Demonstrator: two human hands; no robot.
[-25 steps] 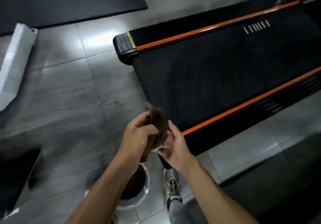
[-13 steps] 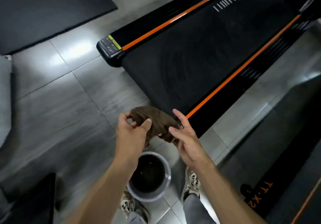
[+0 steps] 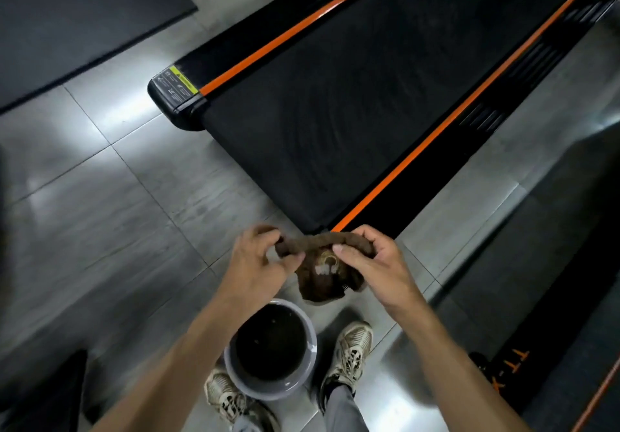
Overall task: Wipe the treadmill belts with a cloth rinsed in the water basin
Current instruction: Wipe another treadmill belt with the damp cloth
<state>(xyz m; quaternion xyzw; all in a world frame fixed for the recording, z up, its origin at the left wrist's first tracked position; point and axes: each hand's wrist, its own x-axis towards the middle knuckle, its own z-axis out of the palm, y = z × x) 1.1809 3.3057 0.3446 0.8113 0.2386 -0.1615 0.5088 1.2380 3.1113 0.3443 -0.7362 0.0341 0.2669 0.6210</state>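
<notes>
**Now: brown cloth stretched between both hands over the basin**

Partly hidden: the brown cloth's (image 3: 320, 265) two ends vanish inside the curled fingers, and a pale patch on its hanging part is too blurred to read. Left hand (image 3: 258, 264) is motion-smeared at the fingertips. Treadmill belt (image 3: 335, 109) runs out of view at the top right; shoes are partly covered by the forearms.

Cloth is held in the air, its upper edge rolled into a thick rope spanning hand to hand, the rest drooping as a limp, fuzzy flap below. Left hand pinches the left end between thumb and curled fingers; right hand (image 3: 372, 264) grips the right end, thumb lying across the roll. Cloth hangs just above and beyond the water basin (image 3: 310, 347), not touching it.

Basin is a round grey plastic tub, dark water inside, standing on the floor between two beige mesh sneakers (image 3: 354, 347). Belt beyond is matte black, flat, with orange side stripes (image 3: 436, 129) and a yellow-edged warning label (image 3: 176, 86) at its rear corner. Floor (image 3: 134, 190) is glossy grey tile; a dark mat (image 3: 67, 12) lies top left.
</notes>
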